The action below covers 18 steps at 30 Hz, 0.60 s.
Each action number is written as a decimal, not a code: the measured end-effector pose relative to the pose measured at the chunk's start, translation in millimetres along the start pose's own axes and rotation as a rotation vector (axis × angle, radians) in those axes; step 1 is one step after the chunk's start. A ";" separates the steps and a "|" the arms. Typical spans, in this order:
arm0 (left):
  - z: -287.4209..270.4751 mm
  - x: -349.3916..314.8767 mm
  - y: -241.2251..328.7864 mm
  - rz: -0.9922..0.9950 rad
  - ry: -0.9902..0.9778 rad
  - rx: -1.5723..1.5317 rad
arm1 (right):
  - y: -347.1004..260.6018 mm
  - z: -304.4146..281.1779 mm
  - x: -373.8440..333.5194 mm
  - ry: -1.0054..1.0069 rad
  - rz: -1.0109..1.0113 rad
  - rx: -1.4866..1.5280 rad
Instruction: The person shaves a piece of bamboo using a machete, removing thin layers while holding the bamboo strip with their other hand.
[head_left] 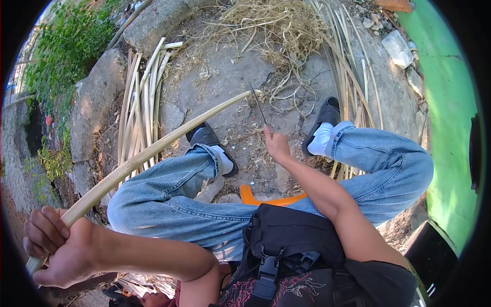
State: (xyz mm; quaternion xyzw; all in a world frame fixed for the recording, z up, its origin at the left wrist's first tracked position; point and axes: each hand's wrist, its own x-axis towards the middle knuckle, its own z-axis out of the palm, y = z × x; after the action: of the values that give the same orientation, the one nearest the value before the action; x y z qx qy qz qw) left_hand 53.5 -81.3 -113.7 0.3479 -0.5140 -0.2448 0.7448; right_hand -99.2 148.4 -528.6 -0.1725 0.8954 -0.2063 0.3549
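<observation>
Outdoor work spot; shavings, rocks, shrubs

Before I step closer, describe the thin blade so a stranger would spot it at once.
Start at the blue jeans and find the right hand between the black sandals. The thin blade juts from it past the far end of the long stalk; unlike that thick, pale stalk, it is dark and slim.

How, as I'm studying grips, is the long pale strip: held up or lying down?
Held up: the left hand is closed around the long pale strip, which crosses over the thinner strips lying on the ground.
</observation>
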 end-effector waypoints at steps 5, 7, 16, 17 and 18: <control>-11.7 10.4 -3.1 -0.024 -0.086 -0.137 | -10.2 -17.7 -1.9 -0.021 0.028 0.056; -20.7 18.3 -4.0 -0.064 -0.157 -0.237 | -27.2 -26.5 -10.8 -0.029 0.021 0.064; -19.2 23.4 -5.6 -0.056 -0.141 -0.198 | -8.1 -13.4 -23.1 0.035 -0.251 0.165; -22.5 23.9 -9.5 -0.049 -0.103 -0.209 | 24.5 -1.6 -5.3 -0.057 0.084 0.013; -22.3 21.3 -10.7 -0.063 -0.104 -0.219 | 33.1 -7.0 -3.5 -0.065 0.091 -0.033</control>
State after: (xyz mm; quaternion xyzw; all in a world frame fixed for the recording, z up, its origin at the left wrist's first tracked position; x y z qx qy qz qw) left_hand 81.8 -97.6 -114.4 0.2672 -0.5108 -0.3405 0.7428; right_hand -107.0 180.0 -538.3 -0.1438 0.8936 -0.1696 0.3898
